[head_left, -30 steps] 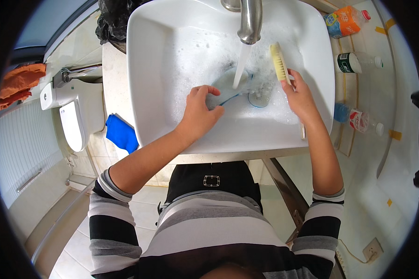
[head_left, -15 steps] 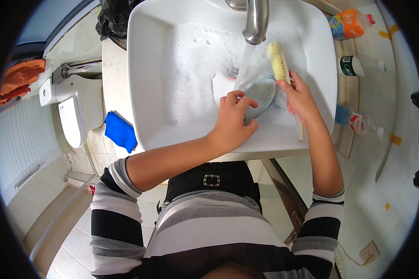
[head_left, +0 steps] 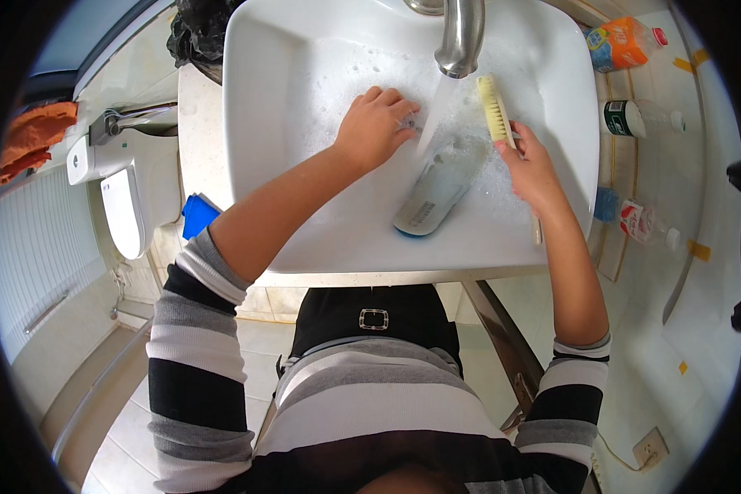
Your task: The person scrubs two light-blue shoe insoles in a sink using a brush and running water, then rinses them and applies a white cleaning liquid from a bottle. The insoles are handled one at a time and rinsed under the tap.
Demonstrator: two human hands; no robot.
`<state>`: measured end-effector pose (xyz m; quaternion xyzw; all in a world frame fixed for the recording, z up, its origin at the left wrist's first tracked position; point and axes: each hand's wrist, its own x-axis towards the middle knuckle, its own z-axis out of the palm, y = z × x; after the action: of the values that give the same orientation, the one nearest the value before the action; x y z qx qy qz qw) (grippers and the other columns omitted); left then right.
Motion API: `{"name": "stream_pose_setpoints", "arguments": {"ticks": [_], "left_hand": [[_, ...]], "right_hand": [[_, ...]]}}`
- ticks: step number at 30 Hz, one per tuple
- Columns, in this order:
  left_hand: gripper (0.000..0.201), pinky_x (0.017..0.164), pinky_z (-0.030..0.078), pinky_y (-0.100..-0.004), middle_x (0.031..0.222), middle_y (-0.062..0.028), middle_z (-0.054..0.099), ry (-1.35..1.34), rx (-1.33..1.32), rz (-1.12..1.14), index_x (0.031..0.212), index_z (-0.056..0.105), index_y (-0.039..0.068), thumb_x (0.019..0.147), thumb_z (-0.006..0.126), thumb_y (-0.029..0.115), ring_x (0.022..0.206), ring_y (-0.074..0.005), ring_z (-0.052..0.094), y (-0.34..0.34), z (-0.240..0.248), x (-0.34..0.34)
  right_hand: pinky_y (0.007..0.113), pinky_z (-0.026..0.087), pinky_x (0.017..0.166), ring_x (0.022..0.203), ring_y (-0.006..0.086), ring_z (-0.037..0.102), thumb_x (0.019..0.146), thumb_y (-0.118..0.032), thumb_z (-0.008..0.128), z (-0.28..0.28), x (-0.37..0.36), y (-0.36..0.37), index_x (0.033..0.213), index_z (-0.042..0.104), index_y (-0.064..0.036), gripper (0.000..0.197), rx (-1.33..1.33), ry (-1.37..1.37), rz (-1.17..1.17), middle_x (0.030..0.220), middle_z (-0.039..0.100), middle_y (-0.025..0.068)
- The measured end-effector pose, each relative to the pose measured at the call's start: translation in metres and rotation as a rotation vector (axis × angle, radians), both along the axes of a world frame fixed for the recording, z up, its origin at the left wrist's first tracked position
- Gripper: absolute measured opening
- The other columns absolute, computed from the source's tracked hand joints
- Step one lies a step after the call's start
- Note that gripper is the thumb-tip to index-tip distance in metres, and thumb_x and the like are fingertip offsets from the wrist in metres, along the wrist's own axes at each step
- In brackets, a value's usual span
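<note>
A grey-blue shoe insole (head_left: 426,198) lies in the white washbasin (head_left: 300,239), its near end rounded and its far end blurred under sudsy water. My left hand (head_left: 373,130) is over the suds to the left of the stream, apart from the insole. Its fingers are spread, and a small shiny spot shows by the fingertips, too unclear to name. My right hand (head_left: 528,169) grips a scrub brush (head_left: 496,115) by its long pale handle on the right side, yellow bristles facing left.
Water runs from a metal faucet (head_left: 459,45) at the back. Several plastic bottles, among them an orange-labelled one (head_left: 622,45), stand along the right. A black plastic bag (head_left: 199,41) and a blue cloth (head_left: 198,216) are on the left, with a toilet (head_left: 128,198) beyond.
My left hand has left the insole and moved up and left. The insole has shifted toward the near edge. The white piece beside it no longer shows. My right hand still holds the brush.
</note>
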<state>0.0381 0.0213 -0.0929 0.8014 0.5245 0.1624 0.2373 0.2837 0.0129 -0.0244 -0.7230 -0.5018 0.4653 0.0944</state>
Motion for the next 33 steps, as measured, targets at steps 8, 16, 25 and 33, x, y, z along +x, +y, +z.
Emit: {"name": "stream_pose_setpoints", "arguments": {"ticks": [8,16,25,33], "left_hand": [[0.02,0.092,0.043,-0.0359,0.103,-0.0029,0.059,0.228,-0.065,-0.147,0.095,0.069,0.014,0.077,0.07,0.023,0.105,-0.0215,0.053,0.025,-0.002,0.009],[0.01,0.09,0.044,-0.0372,0.101,-0.0061,0.06,0.249,-0.117,-0.148,0.086,0.07,0.016,0.082,0.062,0.02,0.104,-0.0239,0.056,0.036,-0.003,0.01],[0.011,0.09,0.044,-0.0369,0.103,-0.0071,0.059,0.274,-0.066,-0.137,0.084,0.069,0.015,0.084,0.058,0.017,0.105,-0.0236,0.056,0.033,-0.008,0.012],[0.011,0.089,0.044,-0.0368,0.104,-0.0072,0.058,0.295,-0.013,-0.166,0.089,0.067,0.014,0.084,0.058,0.015,0.103,-0.0237,0.057,0.029,-0.004,0.012]], "right_hand": [[0.034,0.045,0.088,0.103,0.0279,0.059,0.093,-0.021,0.051,-0.005,0.0,0.002,0.133,0.044,-0.0047,0.044,0.014,0.007,0.005,0.118,0.059,0.0197],[0.034,0.045,0.087,0.103,0.0275,0.06,0.093,-0.021,0.051,-0.006,-0.002,0.004,0.134,0.044,-0.0048,0.044,0.011,-0.011,0.013,0.118,0.06,0.0191],[0.034,0.045,0.087,0.104,0.028,0.06,0.093,-0.022,0.051,-0.006,-0.004,0.007,0.134,0.043,-0.005,0.045,0.008,-0.003,0.011,0.118,0.06,0.019],[0.034,0.046,0.086,0.103,0.0272,0.06,0.094,-0.023,0.051,-0.005,-0.005,0.008,0.135,0.043,-0.0058,0.045,-0.015,-0.011,0.017,0.119,0.059,0.0185]]}}
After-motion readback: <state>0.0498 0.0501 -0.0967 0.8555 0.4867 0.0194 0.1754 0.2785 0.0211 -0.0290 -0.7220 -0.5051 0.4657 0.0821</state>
